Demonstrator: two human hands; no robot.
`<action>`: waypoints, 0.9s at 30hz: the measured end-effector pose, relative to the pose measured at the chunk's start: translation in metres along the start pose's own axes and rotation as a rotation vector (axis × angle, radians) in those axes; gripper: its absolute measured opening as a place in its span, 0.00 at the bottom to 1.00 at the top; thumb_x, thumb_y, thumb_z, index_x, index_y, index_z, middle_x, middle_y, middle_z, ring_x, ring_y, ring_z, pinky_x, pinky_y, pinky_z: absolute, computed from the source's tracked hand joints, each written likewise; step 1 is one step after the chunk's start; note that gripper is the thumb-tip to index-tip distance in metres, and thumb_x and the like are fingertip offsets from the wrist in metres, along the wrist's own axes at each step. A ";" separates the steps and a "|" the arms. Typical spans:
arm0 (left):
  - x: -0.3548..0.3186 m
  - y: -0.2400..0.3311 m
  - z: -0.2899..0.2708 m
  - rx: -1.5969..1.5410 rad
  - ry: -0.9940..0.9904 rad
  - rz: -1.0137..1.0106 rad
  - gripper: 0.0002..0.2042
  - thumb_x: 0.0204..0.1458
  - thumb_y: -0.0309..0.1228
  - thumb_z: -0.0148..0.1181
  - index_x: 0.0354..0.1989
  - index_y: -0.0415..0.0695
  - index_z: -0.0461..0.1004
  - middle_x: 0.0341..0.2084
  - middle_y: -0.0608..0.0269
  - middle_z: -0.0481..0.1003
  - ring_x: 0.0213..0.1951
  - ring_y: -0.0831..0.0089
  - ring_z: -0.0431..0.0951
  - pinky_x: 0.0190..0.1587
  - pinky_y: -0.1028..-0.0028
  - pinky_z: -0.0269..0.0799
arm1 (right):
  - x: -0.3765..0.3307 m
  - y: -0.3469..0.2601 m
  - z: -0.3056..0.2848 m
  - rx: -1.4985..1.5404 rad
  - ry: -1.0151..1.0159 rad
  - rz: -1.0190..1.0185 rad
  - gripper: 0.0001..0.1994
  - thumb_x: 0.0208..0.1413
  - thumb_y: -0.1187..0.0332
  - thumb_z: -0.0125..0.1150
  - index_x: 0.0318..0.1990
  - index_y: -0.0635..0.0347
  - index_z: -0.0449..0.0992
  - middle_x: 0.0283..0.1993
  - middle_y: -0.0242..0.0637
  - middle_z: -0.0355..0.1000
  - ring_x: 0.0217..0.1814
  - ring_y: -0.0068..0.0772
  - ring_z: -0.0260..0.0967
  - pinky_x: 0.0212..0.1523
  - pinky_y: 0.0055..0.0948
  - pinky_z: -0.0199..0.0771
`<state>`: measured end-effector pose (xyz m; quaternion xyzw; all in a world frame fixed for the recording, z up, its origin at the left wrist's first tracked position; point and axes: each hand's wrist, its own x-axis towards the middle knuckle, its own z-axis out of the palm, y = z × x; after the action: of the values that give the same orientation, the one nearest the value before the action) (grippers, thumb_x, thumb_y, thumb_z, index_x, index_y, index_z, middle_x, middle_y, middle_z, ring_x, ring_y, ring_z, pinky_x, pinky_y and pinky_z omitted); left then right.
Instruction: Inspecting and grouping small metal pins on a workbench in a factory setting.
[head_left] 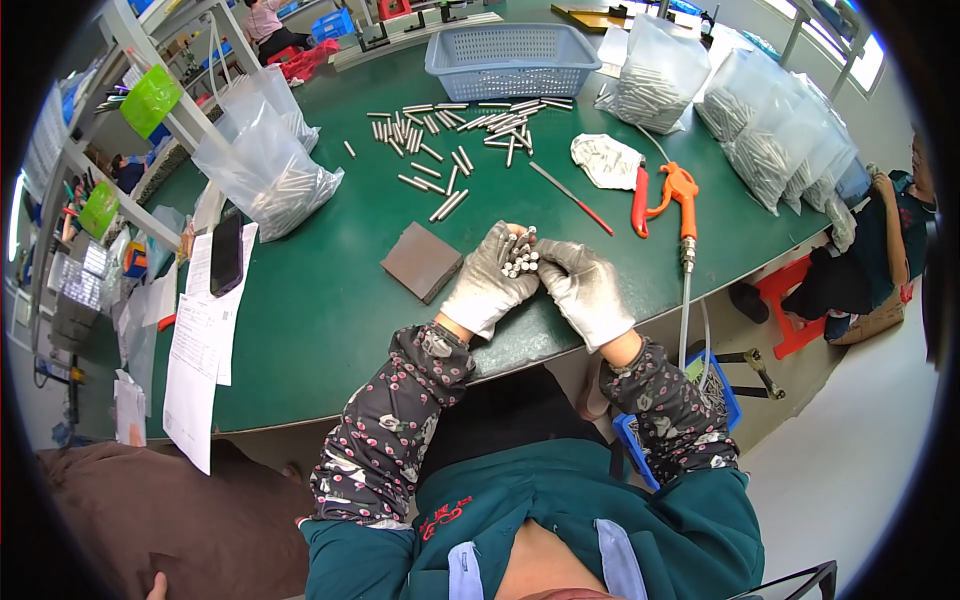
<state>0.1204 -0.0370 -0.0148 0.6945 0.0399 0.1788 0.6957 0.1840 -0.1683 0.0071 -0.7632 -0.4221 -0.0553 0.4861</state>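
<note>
Far left on the green table (330,300): a black phone (226,254) on white paper sheets (200,340), then a clear plastic bag of metal rods (268,170). A grey square block (423,261) lies just left of the hands. Left hand (487,285), grey-gloved, is curled shut around a bundle of short silver metal pins (520,253), held just above the table's near edge. Right hand (583,287), also gloved, fingers bent, touches the same bundle. Loose silver pins (455,135) are scattered beyond, before a blue plastic basket (510,58). Right: an orange air blow gun (680,195).
</note>
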 end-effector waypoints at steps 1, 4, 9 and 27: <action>0.000 -0.001 -0.002 0.114 0.008 0.030 0.21 0.37 0.15 0.57 0.41 0.43 0.61 0.36 0.69 0.65 0.39 0.82 0.66 0.44 0.82 0.65 | 0.000 -0.003 -0.003 -0.026 0.016 -0.045 0.09 0.48 0.70 0.54 0.38 0.61 0.73 0.33 0.41 0.72 0.35 0.31 0.71 0.34 0.26 0.69; 0.000 0.006 0.005 -0.118 0.005 0.042 0.19 0.38 0.15 0.57 0.39 0.43 0.62 0.33 0.69 0.65 0.36 0.81 0.67 0.41 0.82 0.66 | -0.002 0.001 -0.005 0.208 0.154 0.266 0.12 0.50 0.69 0.52 0.42 0.62 0.71 0.38 0.41 0.71 0.36 0.33 0.71 0.35 0.25 0.70; 0.000 0.016 0.004 -0.008 0.122 0.251 0.17 0.39 0.18 0.60 0.37 0.44 0.62 0.27 0.70 0.67 0.31 0.83 0.68 0.34 0.82 0.66 | -0.001 0.007 0.004 1.521 -0.338 0.771 0.26 0.56 0.54 0.43 0.55 0.65 0.54 0.54 0.48 0.58 0.53 0.44 0.59 0.51 0.39 0.62; 0.013 0.029 -0.024 0.759 0.200 0.669 0.27 0.26 0.28 0.67 0.40 0.49 0.65 0.25 0.67 0.70 0.31 0.68 0.72 0.55 0.60 0.53 | 0.045 0.006 0.048 1.774 -0.393 0.924 0.13 0.56 0.60 0.45 0.43 0.55 0.68 0.42 0.33 0.69 0.44 0.29 0.67 0.43 0.33 0.71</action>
<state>0.1196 -0.0108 0.0155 0.8522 -0.0562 0.4303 0.2923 0.2015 -0.1052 0.0000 -0.2116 -0.0472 0.5968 0.7726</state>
